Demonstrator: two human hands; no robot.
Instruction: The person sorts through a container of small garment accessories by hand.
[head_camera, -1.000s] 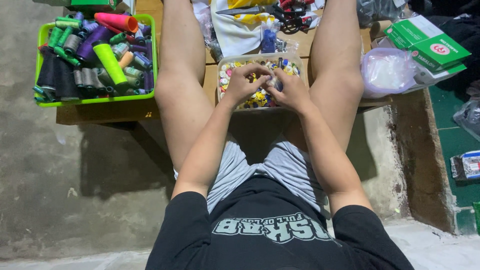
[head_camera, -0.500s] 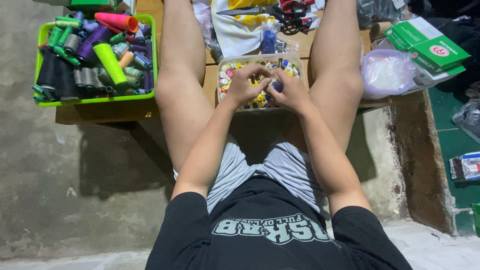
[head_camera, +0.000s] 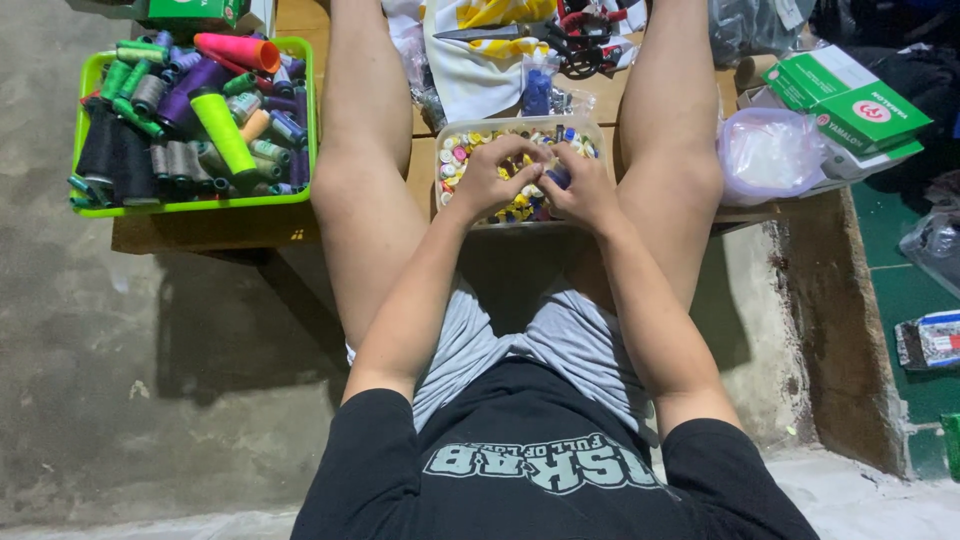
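the floor (head_camera: 130, 400) was bare grey concrete, stained and patchy, with a dark shadow spread under the low wooden table (head_camera: 200, 228). the table's edge ran across the upper part of the view, its brown top worn and scuffed. to the right a rough concrete ledge (head_camera: 830, 330) with a crumbling, rust-coloured edge dropped to a green floor surface (head_camera: 900, 300). a pale, lighter strip of concrete (head_camera: 880, 500) lay at the lower right corner. the light was dim and even, seemingly from above, leaving soft shadows.
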